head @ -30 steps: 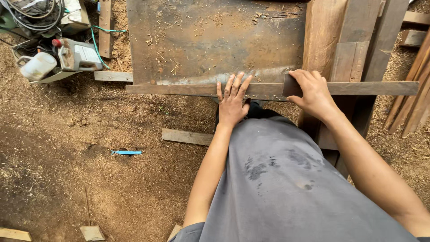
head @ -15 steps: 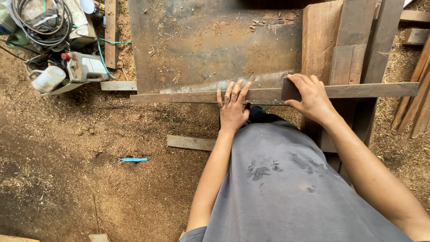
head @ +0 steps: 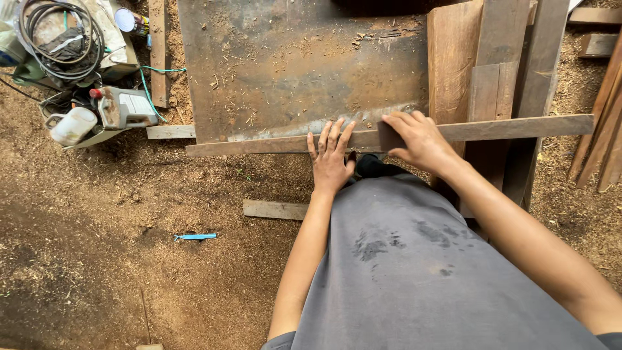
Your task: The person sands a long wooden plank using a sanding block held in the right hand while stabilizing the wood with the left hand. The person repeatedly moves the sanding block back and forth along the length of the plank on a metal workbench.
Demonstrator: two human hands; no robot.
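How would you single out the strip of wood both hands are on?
Start at the dark metal table top. Along its near edge lies a long thin wooden strip, under the left hand and right hand. Unlike the boards beside it, it runs crosswise.

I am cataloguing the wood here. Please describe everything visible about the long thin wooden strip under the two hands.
The long thin wooden strip is brown-grey, flat and narrow, weathered, dusted with sawdust. It lies almost level along the near edge of the rusty metal table, its right end crossing upright brown planks. The left hand presses flat on it with spread fingers; the right hand holds a small dark block against it.
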